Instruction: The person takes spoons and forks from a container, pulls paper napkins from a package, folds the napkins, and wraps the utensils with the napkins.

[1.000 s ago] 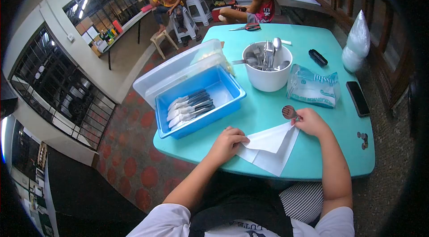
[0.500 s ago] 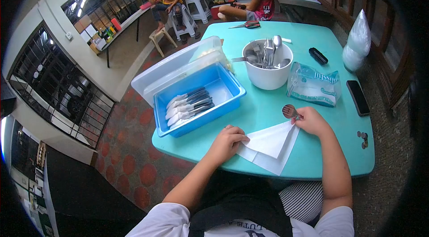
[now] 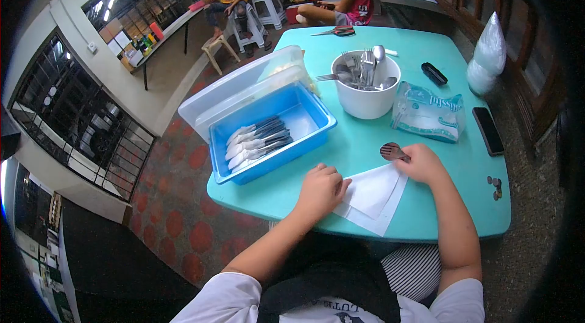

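A white paper napkin (image 3: 371, 196), folded over into a triangle, lies at the near edge of the table. My left hand (image 3: 323, 190) is closed at its left side, fingers curled and thumb against the paper. At the upper right corner, my right hand (image 3: 421, 165) grips a fork (image 3: 392, 152) by the handle, apparently stacked on a spoon, heads pointing left. The handles are hidden in the hand. Beyond the napkin stands a white bucket (image 3: 367, 103) of forks and spoons. To the left, a blue tray (image 3: 277, 160) holds several napkin-wrapped utensils (image 3: 259, 140).
A clear lid (image 3: 244, 88) leans behind the tray. Right of the bucket lie a tissue pack (image 3: 428, 113), a black object (image 3: 434, 74), a phone (image 3: 488, 131) and coins (image 3: 496, 189). Scissors (image 3: 336, 31) and a plastic-wrapped cone (image 3: 487, 58) are farther back. Two people sit beyond the table (image 3: 420, 49).
My left hand has shifted right and curled more over the napkin's left side. The fork in my right hand has tilted slightly left; that hand stays near the same corner.
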Demonstrator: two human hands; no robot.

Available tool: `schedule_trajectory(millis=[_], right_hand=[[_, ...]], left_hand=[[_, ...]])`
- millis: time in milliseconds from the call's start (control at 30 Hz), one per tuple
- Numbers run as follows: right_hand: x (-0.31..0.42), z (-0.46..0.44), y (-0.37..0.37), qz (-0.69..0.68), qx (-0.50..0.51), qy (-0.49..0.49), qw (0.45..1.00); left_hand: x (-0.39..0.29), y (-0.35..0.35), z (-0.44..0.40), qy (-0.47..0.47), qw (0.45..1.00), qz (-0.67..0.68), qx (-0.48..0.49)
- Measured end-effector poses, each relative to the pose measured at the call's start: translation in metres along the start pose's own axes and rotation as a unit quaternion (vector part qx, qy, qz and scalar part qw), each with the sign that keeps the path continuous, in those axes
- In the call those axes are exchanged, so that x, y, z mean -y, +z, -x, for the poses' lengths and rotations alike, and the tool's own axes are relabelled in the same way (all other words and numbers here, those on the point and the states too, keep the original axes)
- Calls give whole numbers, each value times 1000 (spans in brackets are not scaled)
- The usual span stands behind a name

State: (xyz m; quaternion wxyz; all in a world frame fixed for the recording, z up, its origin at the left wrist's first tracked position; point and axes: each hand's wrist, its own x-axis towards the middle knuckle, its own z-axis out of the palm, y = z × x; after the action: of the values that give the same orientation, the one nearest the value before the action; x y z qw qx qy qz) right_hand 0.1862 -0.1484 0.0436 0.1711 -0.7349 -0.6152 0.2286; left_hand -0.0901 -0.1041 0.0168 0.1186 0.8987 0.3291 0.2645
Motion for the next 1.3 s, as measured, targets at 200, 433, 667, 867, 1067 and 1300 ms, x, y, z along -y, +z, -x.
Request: schedule_trajectory(millis=[200, 433, 667, 867, 1067, 1300], right_hand=[[-1, 0, 8, 20, -23, -31, 999], [1, 1, 6, 36, -21, -28, 999], [3, 2, 4, 51, -23, -32, 998], [6, 5, 2, 67, -23, -59, 996], [31, 20, 20, 17, -28, -195, 980], [57, 33, 43, 120, 90, -190, 970]], left_hand=[[-5, 13, -2, 2, 1000, 4, 2], [-15, 21, -4, -11, 994, 83, 73], [-17, 28, 2, -5, 996, 82, 30], [-22, 29, 5, -6, 998, 55, 25], [-18, 35, 6, 16, 999, 49, 1], [-20, 34, 7, 11, 998, 68, -1]])
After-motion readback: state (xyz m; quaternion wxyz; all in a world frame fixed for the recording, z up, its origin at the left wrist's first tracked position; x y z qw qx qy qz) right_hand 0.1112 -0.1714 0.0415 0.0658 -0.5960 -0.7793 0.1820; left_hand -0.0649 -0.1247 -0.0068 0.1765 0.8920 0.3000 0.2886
